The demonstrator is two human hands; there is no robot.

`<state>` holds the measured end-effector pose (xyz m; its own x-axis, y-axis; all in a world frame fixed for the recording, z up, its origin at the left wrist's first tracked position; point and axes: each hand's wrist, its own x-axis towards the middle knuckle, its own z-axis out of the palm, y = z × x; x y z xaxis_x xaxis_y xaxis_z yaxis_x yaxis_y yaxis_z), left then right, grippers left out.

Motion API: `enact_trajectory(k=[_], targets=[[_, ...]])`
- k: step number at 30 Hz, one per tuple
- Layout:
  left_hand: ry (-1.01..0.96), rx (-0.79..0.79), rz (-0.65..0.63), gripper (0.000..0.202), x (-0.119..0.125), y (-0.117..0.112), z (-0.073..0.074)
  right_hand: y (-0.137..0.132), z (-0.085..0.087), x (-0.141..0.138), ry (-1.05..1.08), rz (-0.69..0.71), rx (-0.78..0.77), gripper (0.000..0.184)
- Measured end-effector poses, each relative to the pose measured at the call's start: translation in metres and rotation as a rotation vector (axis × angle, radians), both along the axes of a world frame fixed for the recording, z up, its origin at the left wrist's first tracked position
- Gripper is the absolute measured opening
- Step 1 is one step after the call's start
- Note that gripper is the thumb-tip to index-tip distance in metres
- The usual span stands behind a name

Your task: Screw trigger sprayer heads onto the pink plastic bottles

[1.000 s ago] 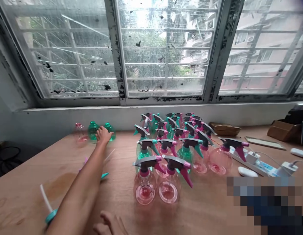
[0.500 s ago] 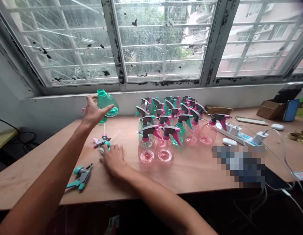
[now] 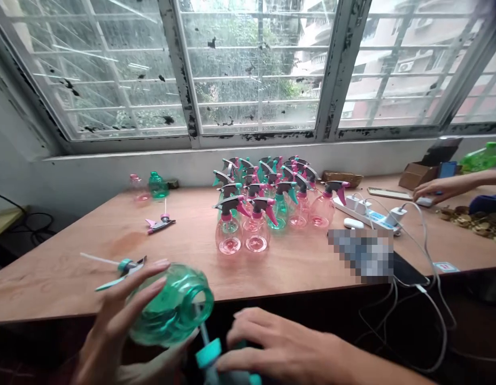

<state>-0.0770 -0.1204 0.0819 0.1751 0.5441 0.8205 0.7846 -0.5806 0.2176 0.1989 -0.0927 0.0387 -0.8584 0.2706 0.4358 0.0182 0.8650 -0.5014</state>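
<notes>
My left hand (image 3: pixel 115 326) is closed around a clear green bottle (image 3: pixel 168 310), tilted with its open neck facing right and down. In my right hand (image 3: pixel 268 342) is a spray head (image 3: pixel 210 355) with a teal collar. Its thin dip tube reaches into the mouth of the bottle, while the collar stays apart from the neck. Both are held in front of the table edge. Another teal and grey spray head (image 3: pixel 125 266) lies on the table just beyond my left hand. Farther back rests a pink and grey spray head (image 3: pixel 162 223).
A pink bottle (image 3: pixel 139 190) and a green bottle (image 3: pixel 157 184) without spray heads stand back left on the wooden table (image 3: pixel 192 272). Several assembled spray bottles (image 3: pixel 256 235) are grouped mid-table. On the right are a power strip (image 3: pixel 368 214), cables, a phone (image 3: pixel 408 267) and another person's hand (image 3: pixel 440 187).
My left hand has brought the green bottle from the back toward me and tipped it. My right hand has lifted a teal spray head off the table to its mouth. Another person's hand has appeared at right.
</notes>
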Motion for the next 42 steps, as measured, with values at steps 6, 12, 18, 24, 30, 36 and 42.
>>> enact_trajectory(k=[6,12,18,24,30,36,42], targets=[[0.242,-0.111,-0.155,0.077,0.046,0.044,-0.042,-0.029,-0.033,0.102,0.962,-0.408,-0.869,0.035],[0.307,-0.149,-0.146,0.067,0.073,0.065,-0.051,-0.014,-0.035,0.126,1.454,-0.617,-1.087,0.030],[0.226,-0.217,-0.130,0.068,0.066,0.061,-0.063,-0.012,-0.040,0.110,1.266,-0.480,-1.062,0.029],[0.118,-0.247,-0.157,0.087,0.065,0.061,-0.069,0.008,-0.040,0.085,0.979,-0.503,-1.008,0.038],[0.013,-0.286,-0.238,0.075,0.062,0.065,-0.067,0.012,-0.022,0.109,1.313,-0.640,-0.897,0.033],[0.091,-0.285,-0.240,0.076,0.066,0.063,-0.065,0.008,-0.028,0.102,1.246,-0.599,-0.948,0.032],[0.155,-0.283,-0.305,0.064,0.073,0.067,-0.058,0.020,-0.043,0.072,0.789,-0.543,-1.001,0.034]])
